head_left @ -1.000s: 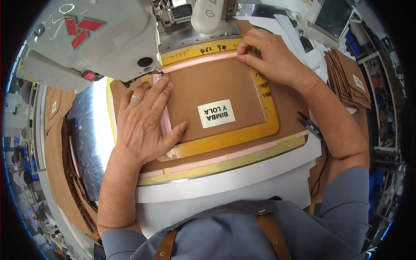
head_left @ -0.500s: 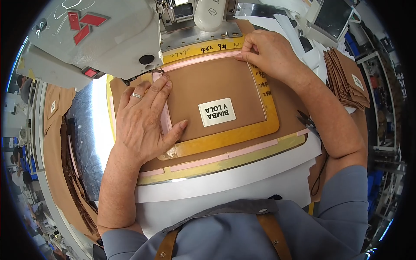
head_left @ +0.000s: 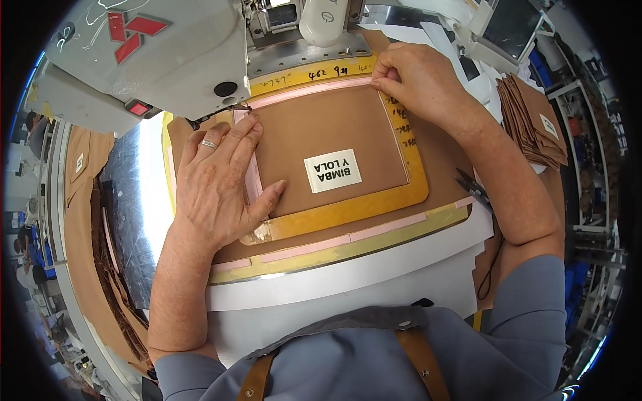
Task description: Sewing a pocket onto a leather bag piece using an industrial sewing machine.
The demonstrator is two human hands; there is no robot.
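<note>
A flat brown panel point(head_left: 321, 127) bearing an upside-down white label point(head_left: 332, 171) lies mid-view inside a yellow frame point(head_left: 348, 215), pink strips point(head_left: 311, 90) along the panel's upper and left edges.

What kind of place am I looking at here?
Probably a sewing or leather-goods workshop: a big industrial machine head, which looks like a sewing machine, stands over a brown panel set in a yellow frame, and similar brown pieces are stacked nearby.

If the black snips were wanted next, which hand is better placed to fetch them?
Probably the right hand: the black snips lie on that side, nearer to it. The left hand rests over the left side of the yellow frame, farther off.
</note>
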